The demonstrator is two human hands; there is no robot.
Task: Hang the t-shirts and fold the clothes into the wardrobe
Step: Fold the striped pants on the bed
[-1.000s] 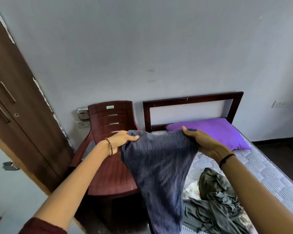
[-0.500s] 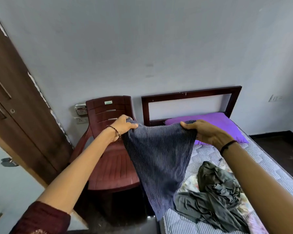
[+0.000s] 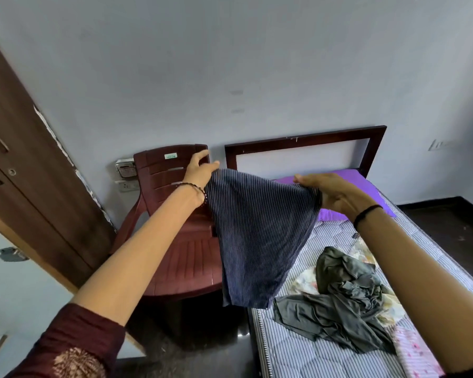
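A navy pinstriped garment (image 3: 257, 236) hangs in the air between my hands, its lower edge just above the bed's corner. My left hand (image 3: 200, 170) pinches its top left corner in front of the chair back. My right hand (image 3: 336, 195) grips the top right corner over the mattress. A crumpled dark grey garment (image 3: 344, 301) lies on the bed below my right arm, with a pale floral cloth (image 3: 309, 279) under it. The brown wardrobe (image 3: 25, 186) stands at the left with its doors closed.
A maroon plastic chair (image 3: 183, 257) stands between wardrobe and bed. The bed (image 3: 306, 358) has a striped mattress, a dark wooden headboard (image 3: 303, 140) and a purple pillow (image 3: 366, 184). Wall sockets (image 3: 126, 175) sit behind the chair. Dark floor lies at the far right.
The striped garment has been drawn up, so its hanging end is shorter and now clears the bed's corner. My left hand rose higher and further toward the chair back.
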